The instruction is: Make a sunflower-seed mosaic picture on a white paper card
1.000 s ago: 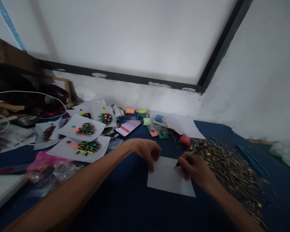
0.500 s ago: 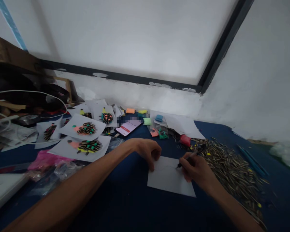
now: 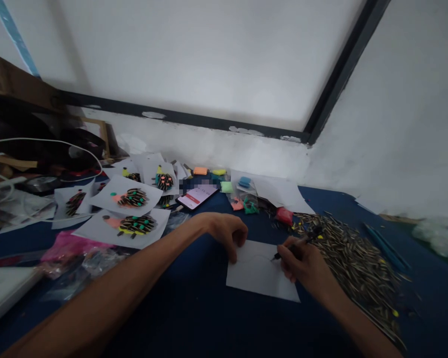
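A white sheet of paper (image 3: 259, 278) lies on the dark blue tabletop (image 3: 194, 308) in front of me, with a faint curved line across its upper part. My left hand (image 3: 227, 233) is at the sheet's upper left corner, fingers curled and thumb down, holding it in place. In my right hand (image 3: 302, 261) is a dark pen (image 3: 306, 238), pinched between thumb and fingers and tilted up to the right. Its tip touches the paper close to the end of the line, or hovers just over it; I cannot tell which.
Sunflower seeds (image 3: 358, 263) are heaped at the right, beside blue tweezers-like tools (image 3: 386, 246). Hedgehog pictures (image 3: 134, 226) overlap at the left. A phone (image 3: 197, 196), clay packets (image 3: 226, 187), a red packet (image 3: 284, 216) and more paper (image 3: 283, 191) lie behind the hands.
The curved line on the paper shows more clearly. Both hands keep nearly the same place, and the whole view has shifted slightly.
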### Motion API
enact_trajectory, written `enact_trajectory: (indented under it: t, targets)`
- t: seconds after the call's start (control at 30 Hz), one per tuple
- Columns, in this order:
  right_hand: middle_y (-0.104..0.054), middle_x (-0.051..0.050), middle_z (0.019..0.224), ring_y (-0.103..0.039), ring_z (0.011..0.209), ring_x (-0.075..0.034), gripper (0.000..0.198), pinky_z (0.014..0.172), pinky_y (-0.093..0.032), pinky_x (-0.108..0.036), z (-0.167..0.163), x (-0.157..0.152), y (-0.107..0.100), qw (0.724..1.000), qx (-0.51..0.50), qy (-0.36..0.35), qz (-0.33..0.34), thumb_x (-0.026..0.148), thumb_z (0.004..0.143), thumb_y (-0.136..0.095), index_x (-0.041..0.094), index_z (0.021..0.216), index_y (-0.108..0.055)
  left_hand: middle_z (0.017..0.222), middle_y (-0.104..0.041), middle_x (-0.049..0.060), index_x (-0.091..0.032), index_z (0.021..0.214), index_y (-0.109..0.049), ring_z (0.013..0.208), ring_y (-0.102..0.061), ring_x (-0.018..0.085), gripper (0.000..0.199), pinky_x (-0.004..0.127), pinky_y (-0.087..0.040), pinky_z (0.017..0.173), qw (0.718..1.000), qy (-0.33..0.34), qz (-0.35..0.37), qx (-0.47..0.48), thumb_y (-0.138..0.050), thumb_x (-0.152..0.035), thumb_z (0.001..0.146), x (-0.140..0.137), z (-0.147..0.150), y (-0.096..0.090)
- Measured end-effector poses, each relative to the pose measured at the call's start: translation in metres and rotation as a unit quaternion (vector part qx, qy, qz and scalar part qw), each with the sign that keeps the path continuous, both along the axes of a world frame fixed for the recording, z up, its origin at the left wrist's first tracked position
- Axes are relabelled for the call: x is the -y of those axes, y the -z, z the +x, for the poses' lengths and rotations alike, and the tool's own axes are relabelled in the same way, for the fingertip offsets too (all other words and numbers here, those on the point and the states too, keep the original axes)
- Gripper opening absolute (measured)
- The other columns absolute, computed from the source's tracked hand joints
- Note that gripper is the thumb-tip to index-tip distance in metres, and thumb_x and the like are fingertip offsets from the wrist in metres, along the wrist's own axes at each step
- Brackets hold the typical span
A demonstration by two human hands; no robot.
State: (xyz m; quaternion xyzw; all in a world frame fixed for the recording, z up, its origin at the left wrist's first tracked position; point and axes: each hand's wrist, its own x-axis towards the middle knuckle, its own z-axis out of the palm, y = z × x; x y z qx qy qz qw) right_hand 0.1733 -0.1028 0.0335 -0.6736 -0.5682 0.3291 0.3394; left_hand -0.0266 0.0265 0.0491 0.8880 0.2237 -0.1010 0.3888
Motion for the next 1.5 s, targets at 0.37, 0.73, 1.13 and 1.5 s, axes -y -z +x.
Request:
enact_trajectory:
  t: [0.37,0.73,1.13,1.5]
  targets:
    - [-0.05,0.007,0.039,-0.045,0.032,-0.01,0.026,0.038,-0.036,-0.023,-0.0001,0.0003,-0.0013,1.0,0.002,0.01,-0.01,0.048,0.071,-0.049,0.024,0.061,-0.043,0.082,-0.059,-0.001,-0.017,0.086,-0.061,0.073,-0.054,0.013,0.043,0.024,-0.042,0.061,1.0,0.004,0.001,0.011,-0.081,-0.036,0.053,-0.0029,-0.0005,0.0049]
    - [-0.045,0.008,0.036,-0.043,0.031,-0.01,0.025,0.039,-0.035,-0.023,-0.0003,0.0018,-0.0022,1.0,0.016,0.0,-0.006,0.045,0.071,-0.048,0.024,0.06,-0.041,0.082,-0.059,-0.001,-0.018,0.086,-0.06,0.073,-0.054,0.014,0.044,0.024,-0.042,0.06,1.0,0.008,0.0,0.007,-0.081,-0.039,0.052,-0.0041,-0.0007,0.0055]
    - [-0.039,0.009,0.036,-0.038,0.03,-0.008,0.021,0.035,-0.03,-0.021,-0.004,0.0029,-0.0051,0.999,0.016,0.007,-0.033,0.038,0.069,-0.048,0.025,0.057,-0.037,0.082,-0.059,-0.001,-0.018,0.087,-0.061,0.072,-0.054,0.014,0.046,0.023,-0.041,0.059,1.0,0.008,-0.001,0.01,-0.081,-0.04,0.052,-0.0052,-0.0007,0.0067]
    - [-0.038,0.01,0.037,-0.037,0.028,-0.008,0.02,0.034,-0.031,-0.021,-0.0028,0.0029,-0.0036,0.999,0.023,-0.012,-0.035,0.034,0.07,-0.048,0.024,0.056,-0.038,0.085,-0.06,0.0,-0.017,0.087,-0.061,0.074,-0.055,0.014,0.047,0.025,-0.042,0.062,1.0,0.008,0.001,0.011,-0.081,-0.04,0.051,-0.0062,-0.0004,0.0076]
